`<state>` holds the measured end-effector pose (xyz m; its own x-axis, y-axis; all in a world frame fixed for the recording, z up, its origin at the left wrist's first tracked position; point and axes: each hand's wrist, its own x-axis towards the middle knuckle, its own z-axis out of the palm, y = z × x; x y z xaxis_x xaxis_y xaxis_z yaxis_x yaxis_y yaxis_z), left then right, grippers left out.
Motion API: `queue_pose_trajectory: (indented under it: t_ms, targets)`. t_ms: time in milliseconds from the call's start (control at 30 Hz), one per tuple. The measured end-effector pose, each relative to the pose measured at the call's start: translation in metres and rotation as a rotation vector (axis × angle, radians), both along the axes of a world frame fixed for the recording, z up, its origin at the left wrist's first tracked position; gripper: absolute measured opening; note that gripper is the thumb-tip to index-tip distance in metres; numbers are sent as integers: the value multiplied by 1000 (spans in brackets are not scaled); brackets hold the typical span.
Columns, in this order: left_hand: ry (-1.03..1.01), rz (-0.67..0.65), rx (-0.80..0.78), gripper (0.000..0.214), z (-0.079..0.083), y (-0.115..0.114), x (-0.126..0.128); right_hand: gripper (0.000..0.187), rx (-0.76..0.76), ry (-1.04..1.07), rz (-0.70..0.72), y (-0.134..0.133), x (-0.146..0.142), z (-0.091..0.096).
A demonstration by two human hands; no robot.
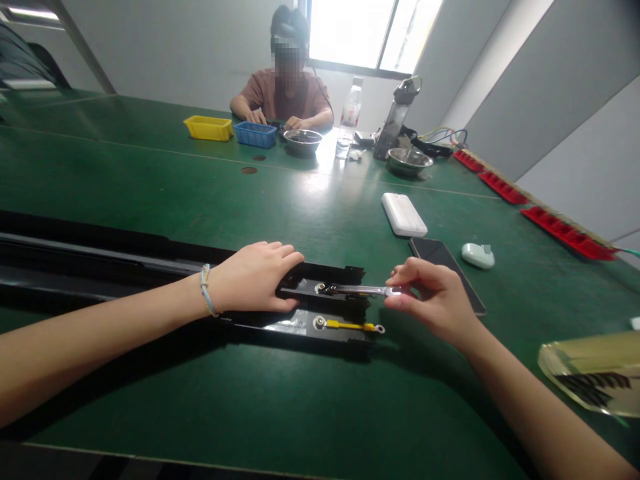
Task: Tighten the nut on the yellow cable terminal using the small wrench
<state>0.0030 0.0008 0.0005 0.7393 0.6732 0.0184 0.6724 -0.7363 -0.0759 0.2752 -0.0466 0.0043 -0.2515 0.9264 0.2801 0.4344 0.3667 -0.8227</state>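
Right hand's grip [435, 293] pinches the wrench [360, 290] by its handle end, probably stiff, slick metal best held there; left hand [257, 277] rests spread over the black channel [150, 257].

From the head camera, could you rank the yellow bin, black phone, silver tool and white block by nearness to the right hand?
From the right hand:
1. Silver tool: held in the fingertips.
2. Black phone: just beyond, partly hidden.
3. White block: past the phone.
4. Yellow bin: far across, to the left.
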Motion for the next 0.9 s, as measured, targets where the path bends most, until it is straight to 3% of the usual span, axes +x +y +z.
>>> queue_pose_trajectory:
  t_ms: [300, 600, 900]
  targets:
    - [4, -1, -4, 54, 0, 0, 1, 36, 6, -27, 7, -1, -2, 2]
    - [15, 0, -5, 54, 1, -1, 1, 17, -57, -25, -66, 9, 8, -2]
    - [13, -3, -3, 55, 1, -1, 1, 18, -70, -41, -127, 13, 9, -9]
